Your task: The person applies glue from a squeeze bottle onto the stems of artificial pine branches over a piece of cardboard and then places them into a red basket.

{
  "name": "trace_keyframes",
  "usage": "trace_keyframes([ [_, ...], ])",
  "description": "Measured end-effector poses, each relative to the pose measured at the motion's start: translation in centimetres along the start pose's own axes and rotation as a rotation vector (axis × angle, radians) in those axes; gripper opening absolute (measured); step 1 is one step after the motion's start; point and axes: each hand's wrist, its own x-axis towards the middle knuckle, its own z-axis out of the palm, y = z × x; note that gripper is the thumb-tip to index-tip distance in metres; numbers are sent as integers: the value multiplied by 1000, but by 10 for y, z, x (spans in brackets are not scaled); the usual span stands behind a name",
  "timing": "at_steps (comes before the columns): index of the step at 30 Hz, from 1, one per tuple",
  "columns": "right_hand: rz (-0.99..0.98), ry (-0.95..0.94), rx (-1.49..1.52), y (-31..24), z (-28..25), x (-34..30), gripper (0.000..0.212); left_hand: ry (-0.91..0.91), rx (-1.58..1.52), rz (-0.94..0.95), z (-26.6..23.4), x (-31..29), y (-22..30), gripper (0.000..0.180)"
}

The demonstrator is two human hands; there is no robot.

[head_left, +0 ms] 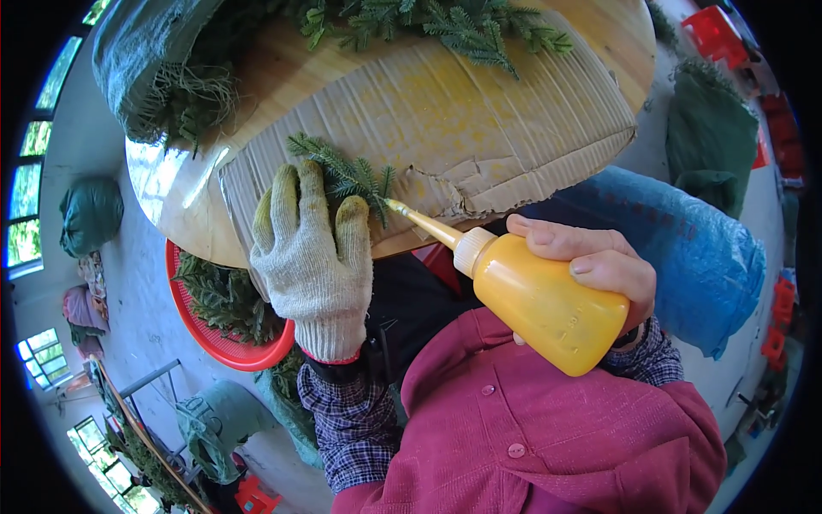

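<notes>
My left hand (312,248), in a whitish knitted glove with yellow-stained fingertips, holds a small green fir sprig (349,176) on a sheet of corrugated cardboard (428,120). Part of the sprig is hidden beneath the fingers. Bare and wrapped round the body of a yellow squeeze bottle (548,295), my right hand (591,265) keeps it tilted, nozzle toward the left. The nozzle tip (392,205) is at the cut end of the sprig; whether they touch I cannot tell. Yellow stains mark the cardboard, which has a torn near edge.
More fir sprigs (462,30) lie at the far side of the round wooden table (629,51). A greenish woven sack (154,60) of greenery sits at its left. Below stands a red basket (248,355) of greenery. To the right is a blue sack (676,257).
</notes>
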Motion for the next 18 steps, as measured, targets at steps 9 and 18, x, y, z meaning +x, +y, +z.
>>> trace_keyframes([
  [9, -12, -30, 20, 3, 2, 3, 82, -71, -13, -28, -5, -1, 3, 49],
  [18, 8, -55, 36, -1, -4, -3, 81, -15, -21, -28, 2, -1, 1, 52],
])
